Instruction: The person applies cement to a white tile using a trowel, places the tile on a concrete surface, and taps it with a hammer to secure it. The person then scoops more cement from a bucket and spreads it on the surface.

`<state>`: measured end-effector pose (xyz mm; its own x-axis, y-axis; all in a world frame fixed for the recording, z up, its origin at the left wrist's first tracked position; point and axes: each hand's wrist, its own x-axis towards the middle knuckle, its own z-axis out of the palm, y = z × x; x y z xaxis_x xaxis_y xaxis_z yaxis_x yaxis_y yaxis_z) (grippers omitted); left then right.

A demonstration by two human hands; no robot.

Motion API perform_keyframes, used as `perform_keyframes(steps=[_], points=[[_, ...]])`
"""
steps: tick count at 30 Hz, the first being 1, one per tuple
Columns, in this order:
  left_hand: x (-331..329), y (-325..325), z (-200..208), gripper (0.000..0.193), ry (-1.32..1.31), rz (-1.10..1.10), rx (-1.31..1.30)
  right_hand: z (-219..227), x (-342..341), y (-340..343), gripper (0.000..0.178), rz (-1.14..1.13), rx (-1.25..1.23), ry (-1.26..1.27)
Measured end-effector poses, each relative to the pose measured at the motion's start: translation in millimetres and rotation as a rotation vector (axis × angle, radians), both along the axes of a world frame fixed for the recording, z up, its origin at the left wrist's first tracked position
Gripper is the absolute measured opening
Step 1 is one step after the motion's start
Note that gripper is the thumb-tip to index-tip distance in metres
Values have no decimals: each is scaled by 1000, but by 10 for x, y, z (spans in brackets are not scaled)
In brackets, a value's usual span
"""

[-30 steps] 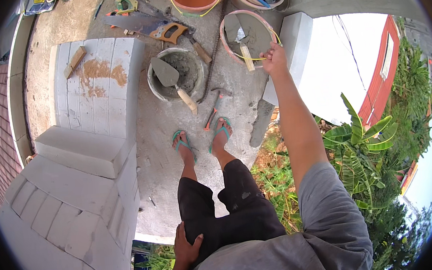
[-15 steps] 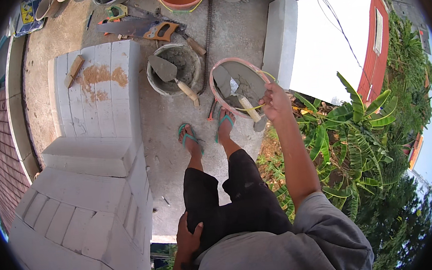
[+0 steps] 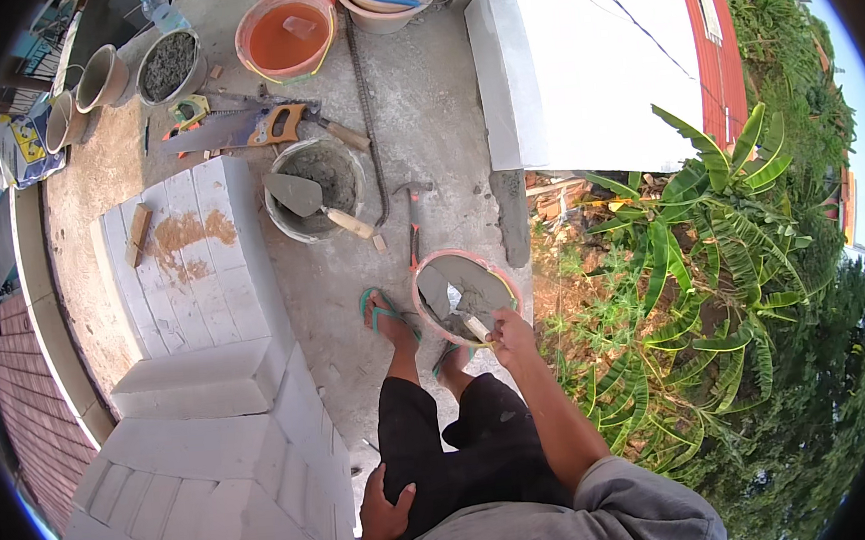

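My right hand (image 3: pixel 514 339) is closed at the near right rim of a pinkish bucket (image 3: pixel 418 304), where its thin yellow handle runs. In the bucket lies grey mortar (image 3: pixel 473 269) with a trowel; the trowel's wooden handle (image 3: pixel 478 329) leans over the rim, its end against my fingers. The bucket partly covers my right foot. My left hand (image 3: pixel 384 511) rests on my thigh with its fingers spread, holding nothing. Ahead, a second trowel (image 3: pixel 296 193) lies across a bucket of mortar (image 3: pixel 337 161). A hammer (image 3: pixel 414 221) with a red and black handle lies on the floor.
White block walls (image 3: pixel 194 379) stand at my left, a small wood piece (image 3: pixel 138 234) on top. Beyond lie a handsaw (image 3: pixel 227 131), a steel bar (image 3: pixel 366 114) and a bucket of orange liquid (image 3: pixel 288 64). Banana plants (image 3: pixel 692 252) grow below the right floor edge.
My right hand and the bucket have come closer to my body, uncovering the hammer. My feet have shifted, the right one now partly behind the bucket. My left hand stays on my thigh.
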<state>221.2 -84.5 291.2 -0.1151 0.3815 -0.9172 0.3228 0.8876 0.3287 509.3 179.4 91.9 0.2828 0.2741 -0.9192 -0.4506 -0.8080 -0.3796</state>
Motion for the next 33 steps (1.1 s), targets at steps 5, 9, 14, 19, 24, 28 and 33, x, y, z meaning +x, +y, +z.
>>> perform_keyframes(steps=[5,9,14,19,24,28,33], points=[[-17,-152,-27,85,4,-59,-11,-252,14,-373,20,-114,3,-16],[39,-101,5,87,3,-63,-22,-392,43,-590,14,-173,-19,-44],[134,-80,-41,91,19,-107,-29,-491,-113,-752,13,-182,-9,-68],[202,-96,-10,92,29,-131,-37,-536,-182,-822,13,-121,9,-79],[309,-74,-67,91,52,-149,-44,-646,-288,-764,13,270,170,0],[507,-85,-76,87,65,-146,-54,-945,-276,-688,25,759,169,-124],[740,-402,-61,86,106,-82,7,-803,-323,-543,32,1131,365,-340]])
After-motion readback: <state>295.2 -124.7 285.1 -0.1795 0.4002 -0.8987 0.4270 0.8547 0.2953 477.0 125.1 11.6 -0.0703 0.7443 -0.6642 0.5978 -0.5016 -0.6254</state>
